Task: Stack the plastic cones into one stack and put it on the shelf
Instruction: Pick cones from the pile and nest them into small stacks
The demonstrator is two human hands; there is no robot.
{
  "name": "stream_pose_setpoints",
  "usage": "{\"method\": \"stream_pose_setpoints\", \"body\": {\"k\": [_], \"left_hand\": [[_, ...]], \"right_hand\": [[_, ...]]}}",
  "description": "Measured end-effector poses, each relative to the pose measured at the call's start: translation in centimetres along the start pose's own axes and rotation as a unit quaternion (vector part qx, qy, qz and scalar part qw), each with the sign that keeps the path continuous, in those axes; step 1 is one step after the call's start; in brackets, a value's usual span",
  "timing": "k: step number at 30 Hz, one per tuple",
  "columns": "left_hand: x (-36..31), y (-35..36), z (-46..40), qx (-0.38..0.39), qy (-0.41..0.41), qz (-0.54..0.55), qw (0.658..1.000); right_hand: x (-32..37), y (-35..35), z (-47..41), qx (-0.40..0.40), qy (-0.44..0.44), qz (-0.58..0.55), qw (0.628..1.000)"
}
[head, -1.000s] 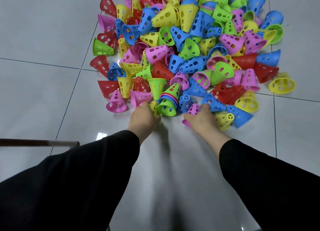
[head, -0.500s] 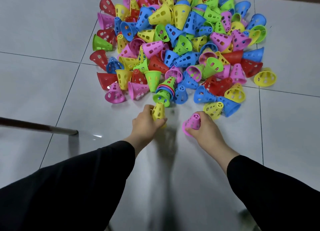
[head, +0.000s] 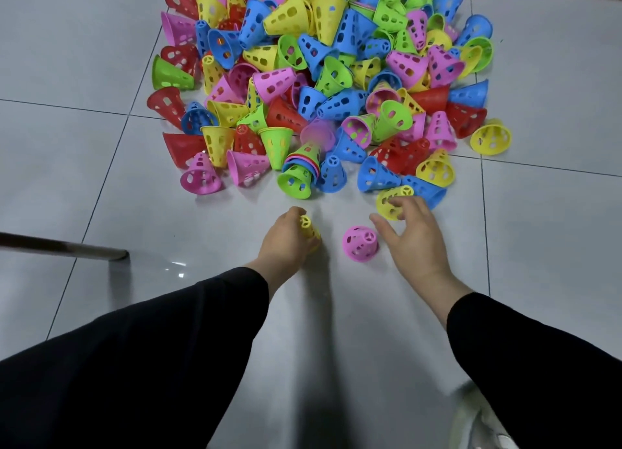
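A big heap of perforated plastic cones [head: 323,78] in red, yellow, green, blue and pink covers the tiled floor ahead of me. My left hand [head: 289,238] grips a small yellow cone [head: 308,228], tip up, just above the floor. A pink cone [head: 360,243] stands upright on the tile between my hands. My right hand [head: 414,236] is off it, fingers spread and reaching over a yellow cone [head: 390,199] lying at the heap's near edge. A short nested stack with a green cone [head: 298,176] outermost lies at the heap's front.
A dark metal bar [head: 64,246] ends on the floor at the left. Grey floor tiles [head: 336,331] stretch between me and the heap. My black sleeves [head: 134,364] fill the bottom of the view. No shelf is in view.
My right hand has set the pink cone down upright and moved right toward a yellow cone. My left hand has pulled its yellow cone back from the heap.
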State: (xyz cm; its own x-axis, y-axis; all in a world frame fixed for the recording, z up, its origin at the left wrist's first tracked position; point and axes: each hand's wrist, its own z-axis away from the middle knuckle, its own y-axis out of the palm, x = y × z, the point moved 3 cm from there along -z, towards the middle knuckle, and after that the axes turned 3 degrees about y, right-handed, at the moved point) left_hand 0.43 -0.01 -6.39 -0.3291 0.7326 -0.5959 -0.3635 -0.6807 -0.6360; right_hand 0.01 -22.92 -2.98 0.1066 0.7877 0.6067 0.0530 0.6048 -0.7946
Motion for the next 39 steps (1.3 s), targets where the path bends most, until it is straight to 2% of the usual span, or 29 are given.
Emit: {"method": "stream_pose_setpoints", "body": {"k": [2,4,7,10,15,18,22,33,36,39], "left_hand": [[0.1,-0.4,0.1,-0.010,0.015,0.013,1.000],[-0.1,-1.4,0.5,-0.067,0.044,0.017,0.997],[-0.3,-3.4,0.1,-0.172,0.088,-0.025,0.981],[-0.5,-4.7,-1.8,-0.203,0.086,-0.058,0.974],[-1.4,-5.3,-5.8,-0.161,-0.048,-0.059,0.984],[-1.9,-5.1,-7.3,-0.128,-0.086,-0.065,0.986],[-2.7,-4.7,-8.5,-0.114,-0.064,-0.052,0.990],[-3.1,-5.7,-7.4,-0.089,-0.069,-0.086,0.990],[-2.6,-6.9,-6.4,-0.090,-0.038,-0.090,0.991],[-2.1,-8.0,-4.8,-0.089,-0.014,-0.046,0.995]], "right_hand": [[-0.4,-0.8,-1.2,-0.030,-0.005,-0.002,1.000],[-0.9,-1.2,-2.2,-0.042,0.004,0.008,0.999],[-1.1,-0.9,-3.1,-0.009,0.007,0.026,1.000],[-1.2,-0.3,-3.9,0.040,0.041,0.031,0.998],[-1.3,1.0,-4.7,0.094,0.075,0.071,0.990],[-1.3,1.4,-4.8,0.101,0.084,0.070,0.989],[-1.5,1.6,-5.0,0.109,0.095,0.062,0.988],[-2.0,0.7,-5.4,0.097,0.088,0.070,0.989],[-1.7,-0.3,-5.1,0.084,0.080,0.056,0.992],[-1.1,-1.8,-4.5,0.059,0.064,0.049,0.995]]}}
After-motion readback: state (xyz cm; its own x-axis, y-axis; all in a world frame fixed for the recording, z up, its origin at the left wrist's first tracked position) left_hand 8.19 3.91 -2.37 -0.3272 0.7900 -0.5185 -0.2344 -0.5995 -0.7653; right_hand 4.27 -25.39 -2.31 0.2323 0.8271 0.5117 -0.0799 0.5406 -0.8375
